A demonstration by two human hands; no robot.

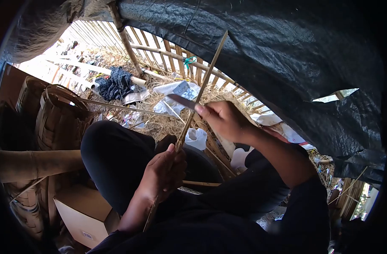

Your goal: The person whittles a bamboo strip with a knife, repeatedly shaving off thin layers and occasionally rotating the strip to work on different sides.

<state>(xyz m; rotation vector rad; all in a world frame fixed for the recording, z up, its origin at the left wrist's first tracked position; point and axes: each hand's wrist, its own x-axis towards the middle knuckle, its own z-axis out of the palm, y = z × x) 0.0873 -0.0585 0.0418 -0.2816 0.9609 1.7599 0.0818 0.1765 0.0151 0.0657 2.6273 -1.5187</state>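
Note:
My left hand (161, 171) is wrapped round a long, thin bamboo strip (208, 76), low on its length. The strip slants from near my lap up to the right, and its tip shows against the dark tarp. Higher up, my right hand (223, 120) is closed on a knife, its handle hidden in my fingers. The knife's blade (180, 100) points left and crosses the strip just beyond my right thumb. A lower end of bamboo shows below my left hand, beside the forearm.
Woven baskets (60, 114), a thick bamboo pole (41, 164) and a cardboard box (85, 213) are on the left. Black tarp (286, 55) hangs at the upper right. Shavings, plastic litter and dark cloth (115, 84) lie before a bamboo fence (159, 50).

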